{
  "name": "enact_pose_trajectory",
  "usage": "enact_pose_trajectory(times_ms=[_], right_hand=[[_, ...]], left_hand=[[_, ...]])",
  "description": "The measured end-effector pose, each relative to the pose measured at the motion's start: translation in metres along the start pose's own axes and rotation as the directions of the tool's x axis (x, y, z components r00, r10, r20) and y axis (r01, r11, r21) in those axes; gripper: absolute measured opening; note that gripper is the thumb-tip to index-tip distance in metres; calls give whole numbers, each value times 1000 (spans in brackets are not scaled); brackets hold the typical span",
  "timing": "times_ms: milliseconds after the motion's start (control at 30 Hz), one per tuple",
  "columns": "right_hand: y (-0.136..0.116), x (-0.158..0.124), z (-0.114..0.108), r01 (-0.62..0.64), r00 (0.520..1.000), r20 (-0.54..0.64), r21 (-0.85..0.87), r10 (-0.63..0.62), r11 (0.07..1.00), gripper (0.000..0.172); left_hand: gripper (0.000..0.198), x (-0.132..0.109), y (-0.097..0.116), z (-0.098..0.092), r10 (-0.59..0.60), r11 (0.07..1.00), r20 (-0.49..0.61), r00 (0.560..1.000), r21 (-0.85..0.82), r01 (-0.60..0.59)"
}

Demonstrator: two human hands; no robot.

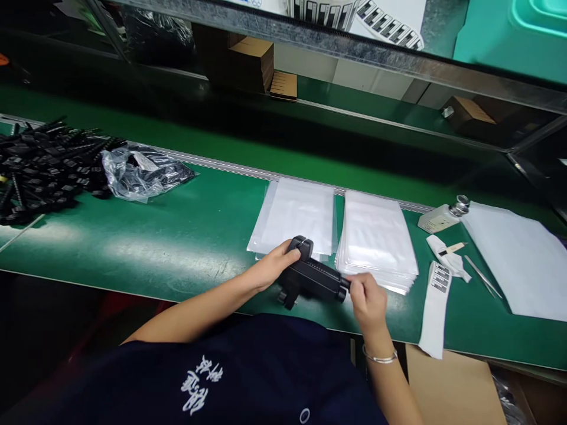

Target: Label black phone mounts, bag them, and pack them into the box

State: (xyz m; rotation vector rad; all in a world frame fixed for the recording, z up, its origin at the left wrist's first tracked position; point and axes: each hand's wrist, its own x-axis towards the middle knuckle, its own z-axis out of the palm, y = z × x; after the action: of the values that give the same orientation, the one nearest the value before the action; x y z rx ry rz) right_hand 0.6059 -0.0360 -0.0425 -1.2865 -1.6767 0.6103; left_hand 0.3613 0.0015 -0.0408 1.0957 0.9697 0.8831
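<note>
A black plastic part [312,276], elongated with a knob at each end, is held just above the green table's near edge. My left hand [271,267] wraps round its left end. My right hand [368,298] pinches its right end with fingers closed. A silver bracelet sits on my right wrist. Just behind the part lie two stacks of clear plastic bags, the left stack [295,215] and the right stack [375,237].
A heap of black parts [42,168] and a crumpled plastic bag [142,172] lie at the far left. On the right are a small bottle [443,217], a label strip [436,304], tweezers [482,276] and white sheets [518,260]. Cardboard boxes [248,62] stand under the shelf behind.
</note>
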Motion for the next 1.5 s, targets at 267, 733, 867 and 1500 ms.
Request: enact_pose_trajectory(times_ms=[267,733,867,1500], right_hand=[[10,-2,-1,-202,973,-27,369,228,907,23],[7,-3,3,-80,993,-59,279,100,957,21],[-2,-4,-7,171,980,-74,-167,-186,971,27],[-24,7,-12,-613,740,542,300,398,731,34]], left_hand=[[63,-8,7,-8,338,860,231,912,317,-400],[35,-18,18,-16,447,743,295,845,404,-534],[64,-20,19,-16,322,906,89,943,258,-334],[50,-34,30,-22,321,781,303,897,451,-431]])
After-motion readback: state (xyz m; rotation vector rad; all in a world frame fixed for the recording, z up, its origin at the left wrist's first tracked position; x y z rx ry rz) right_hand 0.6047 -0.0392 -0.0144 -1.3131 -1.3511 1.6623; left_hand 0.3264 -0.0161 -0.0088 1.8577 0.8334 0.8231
